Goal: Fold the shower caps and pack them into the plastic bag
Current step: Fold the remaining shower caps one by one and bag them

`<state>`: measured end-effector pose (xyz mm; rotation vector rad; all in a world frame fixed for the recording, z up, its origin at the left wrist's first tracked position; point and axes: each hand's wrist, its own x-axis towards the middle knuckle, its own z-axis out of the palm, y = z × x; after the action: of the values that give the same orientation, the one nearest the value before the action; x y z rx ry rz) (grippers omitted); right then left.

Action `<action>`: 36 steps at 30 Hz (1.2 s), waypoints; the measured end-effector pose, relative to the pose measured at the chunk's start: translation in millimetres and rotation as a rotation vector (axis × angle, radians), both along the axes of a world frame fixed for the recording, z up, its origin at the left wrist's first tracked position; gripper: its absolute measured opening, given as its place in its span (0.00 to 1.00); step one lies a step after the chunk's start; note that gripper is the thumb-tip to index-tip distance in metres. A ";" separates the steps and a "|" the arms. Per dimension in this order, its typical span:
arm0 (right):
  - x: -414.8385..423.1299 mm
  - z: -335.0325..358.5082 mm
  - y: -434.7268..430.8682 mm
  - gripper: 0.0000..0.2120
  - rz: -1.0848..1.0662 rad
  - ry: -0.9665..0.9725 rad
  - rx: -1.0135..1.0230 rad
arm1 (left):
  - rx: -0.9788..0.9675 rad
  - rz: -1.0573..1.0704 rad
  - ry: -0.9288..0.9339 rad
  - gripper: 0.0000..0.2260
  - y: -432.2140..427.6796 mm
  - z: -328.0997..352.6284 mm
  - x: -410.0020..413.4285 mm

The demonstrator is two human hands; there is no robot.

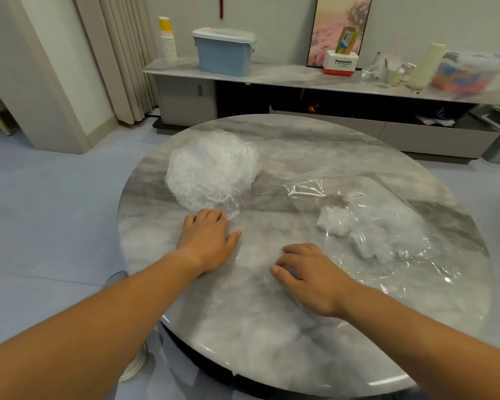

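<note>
left hand (pixel 208 241) flat on table (pixel 272 327), fingertips touching shower caps (pixel 211 171) at 11 o'clock | right hand (pixel 306 275) loosely curled, empty (palm down) | plastic bag (pixel 387 220) at 2 o'clock

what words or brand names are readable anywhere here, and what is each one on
"Panasonic": on the white and red box on the shelf.
Smaller line under it: too small to read.
White label on the plastic bag: blurred, unreadable.
Print on the carton standing in that box: blurred, unreadable.
</note>
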<state>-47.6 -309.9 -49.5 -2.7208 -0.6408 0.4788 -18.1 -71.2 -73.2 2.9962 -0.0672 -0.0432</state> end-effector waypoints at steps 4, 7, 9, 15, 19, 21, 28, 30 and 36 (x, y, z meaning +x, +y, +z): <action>0.5 0.2 0.1 0.21 -0.012 -0.003 0.084 | -0.195 0.020 -0.030 0.23 6.1 8.5 -8.0; 10.9 10.5 11.8 0.22 -0.071 0.002 0.284 | -0.373 0.127 -0.256 0.21 22.5 17.5 1.8; 25.9 21.4 25.3 0.21 -0.108 0.004 0.412 | -0.421 0.249 -0.315 0.22 36.2 21.6 14.1; 106.5 33.9 87.4 0.22 -0.199 0.038 0.594 | -0.862 0.611 -0.107 0.40 83.1 19.9 73.3; 165.1 30.9 120.8 0.25 -0.293 0.106 0.701 | -0.961 0.560 -0.094 0.43 98.8 19.7 118.2; 183.5 24.8 130.1 0.26 -0.312 0.157 0.726 | -0.978 0.540 -0.061 0.43 102.8 19.9 138.3; 189.0 14.3 125.4 0.26 -0.349 0.235 0.794 | -1.054 0.436 -0.022 0.37 88.9 20.4 154.8; 176.6 16.3 111.8 0.26 -0.356 0.219 0.743 | -1.089 0.447 -0.009 0.35 80.9 17.3 138.5; 121.5 23.4 61.5 0.22 -0.282 0.213 0.677 | -1.145 0.382 0.026 0.31 45.8 19.1 68.8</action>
<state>73.8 -248.3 -26.1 -2.0380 -0.2809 0.3837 50.7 -25.4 -54.1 1.8225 0.3566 0.0028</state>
